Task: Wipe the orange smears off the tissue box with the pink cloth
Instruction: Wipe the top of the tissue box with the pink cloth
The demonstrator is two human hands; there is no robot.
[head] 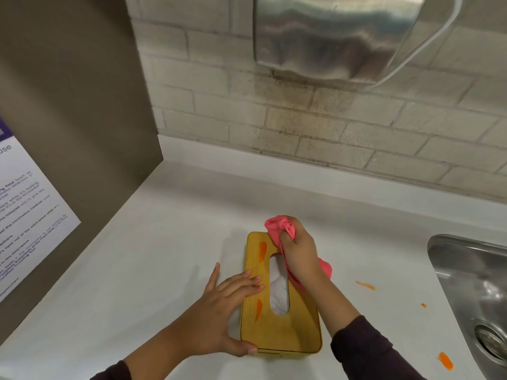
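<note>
A tissue box [288, 333] with a wooden lid and an oval slot showing white tissue lies on the white counter. Two orange smears mark its left side, one near the far end [262, 251] and one near the middle [258, 309]. My right hand [299, 249] is shut on the bunched pink cloth [277, 229] and presses it on the lid's far right part. My left hand [230, 311] holds the box's left edge, fingers flat on the lid and thumb at the near left corner.
Orange smears [365, 285] also dot the white counter [153, 270] right of the box, one near the front [445, 360]. A steel sink [477, 292] sits at the right. A brown panel with a notice [27, 215] stands left; a metal dispenser [337, 37] hangs on the brick wall.
</note>
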